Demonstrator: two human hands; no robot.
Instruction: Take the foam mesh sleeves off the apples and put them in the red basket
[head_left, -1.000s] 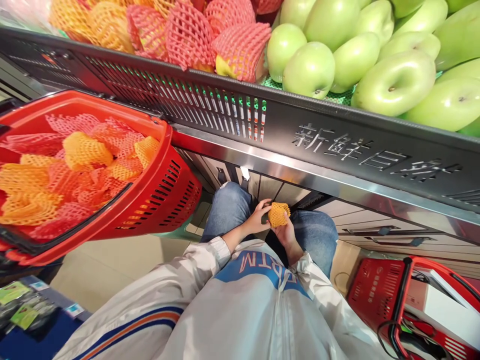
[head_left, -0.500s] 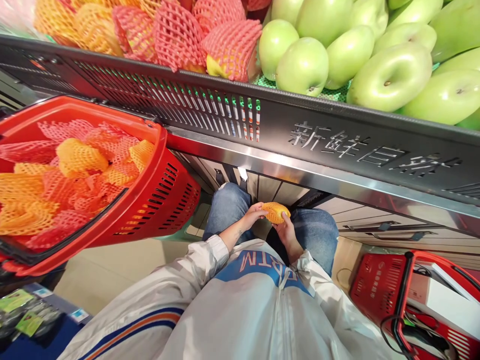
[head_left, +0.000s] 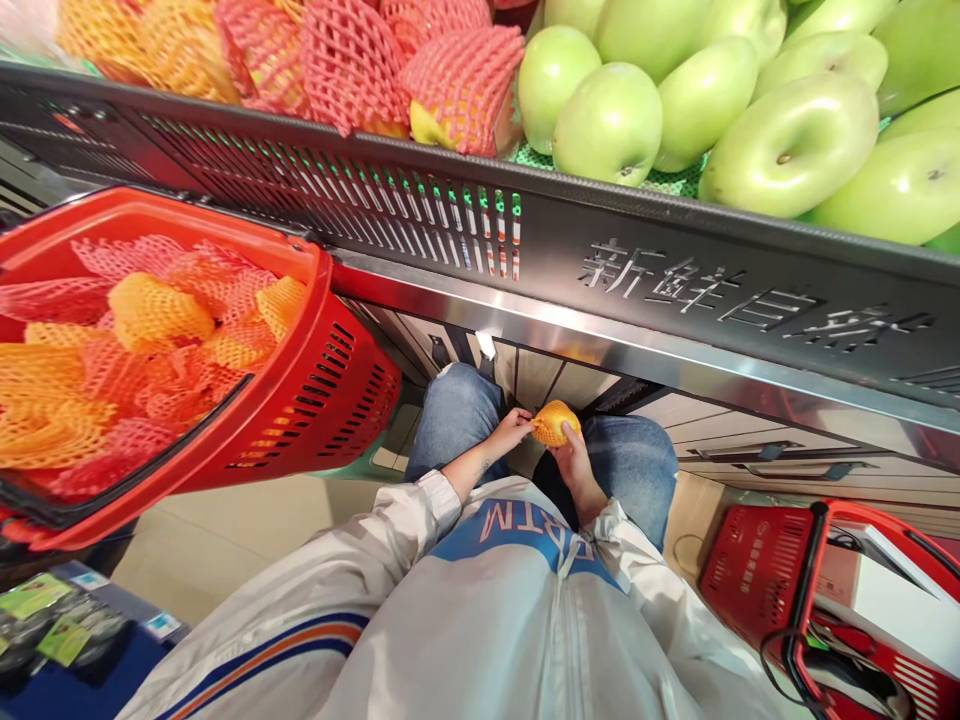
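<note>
Between my knees, I hold a yellow fruit (head_left: 556, 424) in an orange-yellow foam net; its exact kind does not show. My right hand (head_left: 573, 462) is wrapped round the fruit from below and the right, with the thumb on top. The fingers of my left hand (head_left: 512, 431) are closed in a pinch on the left end of the foam net (head_left: 541, 427). My left hand's fingertips are partly hidden against the net.
Ahead, a black display rack (head_left: 480, 215) carries green apples (head_left: 609, 122) and fruit in red foam nets (head_left: 465, 85). To the left stands a red basket (head_left: 319, 390) heaped with foam nets (head_left: 161, 310). Another red basket (head_left: 757, 565) with boxes sits at lower right.
My left fingers have moved from the fruit's side to a pinch at the net's left end. The net there looks narrower, and the fruit has turned slightly in my right hand.
</note>
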